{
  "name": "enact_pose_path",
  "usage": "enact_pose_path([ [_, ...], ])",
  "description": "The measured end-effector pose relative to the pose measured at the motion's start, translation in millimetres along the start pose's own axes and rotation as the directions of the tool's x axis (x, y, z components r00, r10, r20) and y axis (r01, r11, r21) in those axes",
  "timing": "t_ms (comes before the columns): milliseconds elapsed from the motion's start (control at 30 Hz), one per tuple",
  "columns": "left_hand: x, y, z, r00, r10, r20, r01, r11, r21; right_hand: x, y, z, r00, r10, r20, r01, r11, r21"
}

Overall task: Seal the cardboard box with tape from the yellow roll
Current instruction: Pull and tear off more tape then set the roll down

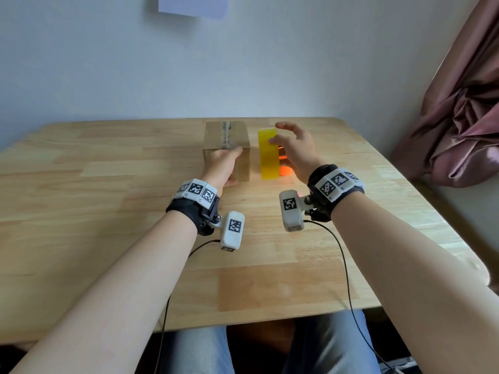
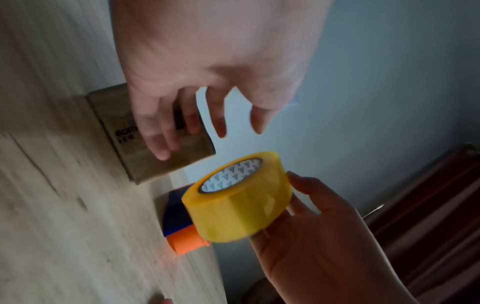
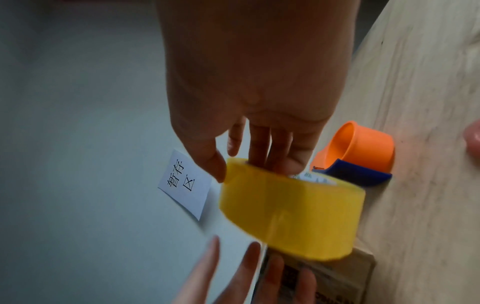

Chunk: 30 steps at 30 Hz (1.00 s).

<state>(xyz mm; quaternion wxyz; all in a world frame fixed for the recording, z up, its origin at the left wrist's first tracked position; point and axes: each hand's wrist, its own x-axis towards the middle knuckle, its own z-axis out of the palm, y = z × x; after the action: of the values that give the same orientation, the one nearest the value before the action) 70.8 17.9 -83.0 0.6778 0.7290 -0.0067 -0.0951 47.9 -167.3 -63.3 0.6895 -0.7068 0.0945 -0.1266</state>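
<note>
A small cardboard box (image 1: 225, 136) (image 2: 182, 158) (image 3: 345, 273) stands at the far middle of the wooden table (image 1: 108, 211), with a greyish strip along its top seam. My left hand (image 1: 225, 164) (image 2: 194, 92) reaches over its near side with fingers spread and relaxed, holding nothing; whether it touches the box is blurred. Just right of the box, my right hand (image 1: 297, 149) (image 3: 246, 102) grips the yellow tape roll (image 1: 267, 157) (image 2: 239, 205) (image 3: 291, 211) on edge. The thumb lies on its outer face and the fingers reach into the core.
An orange and blue tape dispenser (image 1: 285, 170) (image 2: 184, 240) (image 3: 363, 148) lies on the table behind the roll. A white paper label (image 3: 185, 185) hangs on the wall beyond. A pink curtain (image 1: 459, 117) bunches at the right, past the table edge.
</note>
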Motion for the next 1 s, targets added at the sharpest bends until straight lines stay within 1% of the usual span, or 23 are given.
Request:
enact_pose_path([
  [67,0.8,-0.3,1.5,0.994,0.027,0.108,-0.024,0.999,-0.037,-2.4,1.8,1.3,0.994,0.019,0.106,-0.022,0.999,0.033],
  [133,-1.8,-1.9,6.2,0.971,0.085,0.224,-0.091,0.996,0.014,-8.3,1.0,3.3,0.980,0.032,0.195,-0.036,0.999,0.021],
  [200,-3.8,-5.1,8.4,0.958,0.151,0.245,-0.170,0.984,0.061,-14.6,-2.3,4.6,0.971,0.053,0.233,-0.044,0.998,-0.045],
  [267,-4.3,-10.4,6.3,0.959,0.154,0.240,-0.175,0.982,0.069,-18.1,-5.5,3.2,0.974,0.061,0.220,-0.007,0.971,-0.239],
  [333,-2.2,-18.2,3.2,0.959,0.133,0.250,-0.164,0.981,0.103,-18.0,-5.1,1.3,0.976,0.048,0.210,0.057,0.882,-0.468],
  [400,-2.1,-24.9,1.3,0.962,0.113,0.250,-0.151,0.979,0.138,-17.6,-1.9,0.4,0.975,0.041,0.217,0.099,0.798,-0.594],
  [533,-7.2,-31.0,2.8,0.967,0.078,0.244,-0.117,0.982,0.147,-18.9,2.4,2.0,0.966,-0.039,0.257,0.200,0.744,-0.638],
  [633,-9.2,-31.7,4.1,0.966,0.067,0.250,-0.105,0.985,0.140,-17.7,3.2,2.4,0.967,-0.071,0.245,0.217,0.734,-0.644],
  [766,-9.4,-29.9,4.9,0.964,0.045,0.261,-0.094,0.979,0.179,-16.1,-0.9,-0.2,0.973,-0.043,0.225,0.186,0.722,-0.667],
  [833,-9.6,-29.5,5.0,0.966,0.028,0.258,-0.083,0.975,0.204,-16.5,-2.4,-0.9,0.975,0.008,0.220,0.151,0.703,-0.695],
  [900,-11.6,-28.9,5.9,0.968,0.018,0.249,-0.074,0.974,0.216,-18.3,-5.1,0.1,0.971,0.053,0.233,0.129,0.704,-0.698],
  [1000,-13.5,-28.1,7.6,0.971,0.018,0.237,-0.070,0.974,0.213,-18.7,-10.4,3.0,0.964,0.039,0.263,0.162,0.697,-0.698],
])
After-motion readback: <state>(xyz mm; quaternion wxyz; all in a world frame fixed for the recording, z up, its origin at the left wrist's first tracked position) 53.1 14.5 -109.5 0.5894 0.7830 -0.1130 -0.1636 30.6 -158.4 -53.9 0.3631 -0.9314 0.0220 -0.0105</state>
